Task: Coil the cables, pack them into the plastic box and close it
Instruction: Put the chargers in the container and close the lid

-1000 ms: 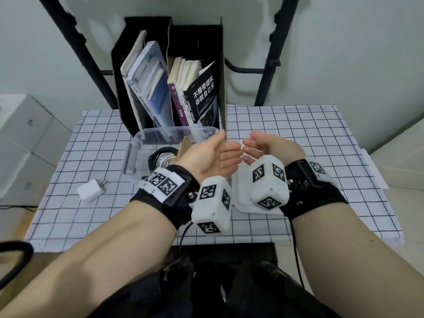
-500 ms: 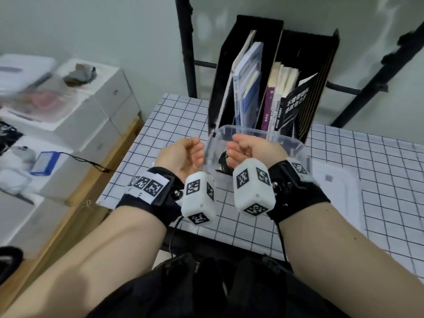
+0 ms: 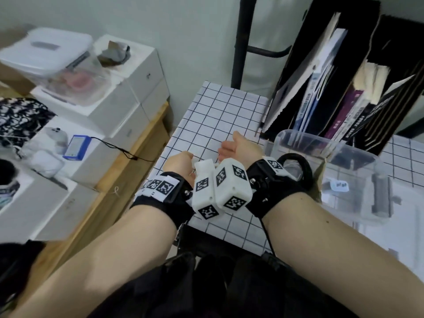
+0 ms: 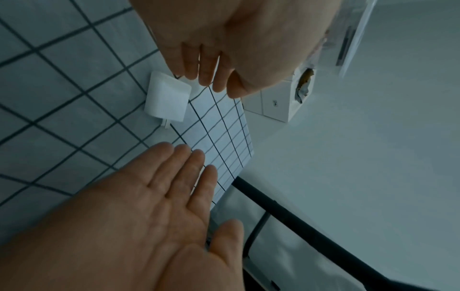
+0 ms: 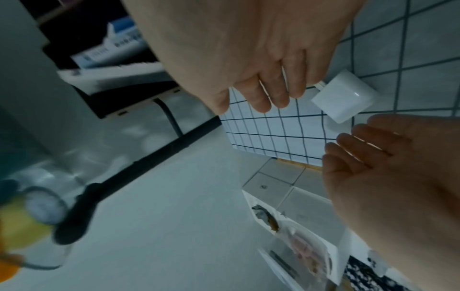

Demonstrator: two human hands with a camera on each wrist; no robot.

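Observation:
A small white charger (image 3: pixel 204 165) (image 4: pixel 168 99) (image 5: pixel 344 98) lies on the checked tablecloth near the table's left edge. My two hands flank it, palms facing each other. The left hand (image 3: pixel 180 160) (image 4: pixel 174 177) is flat with straight fingers. The right hand (image 3: pixel 238 145) (image 5: pixel 261 88) points its fingers down at the charger's end; I cannot tell whether they touch it. Neither hand holds anything. Just right of my right wrist stands the clear plastic box (image 3: pixel 358 171), lid off, with a coiled black cable (image 3: pixel 305 171) inside.
A black file holder with books (image 3: pixel 344 88) stands behind the box. White cartons (image 3: pixel 128 88) and a blue device (image 3: pixel 76 146) sit on a wooden bench left of the table. A black metal post (image 3: pixel 243 42) rises at the table's back.
Both hands have moved left, from over the plastic box to the charger near the table's left edge. My view has swung left with them, and the fingers have straightened.

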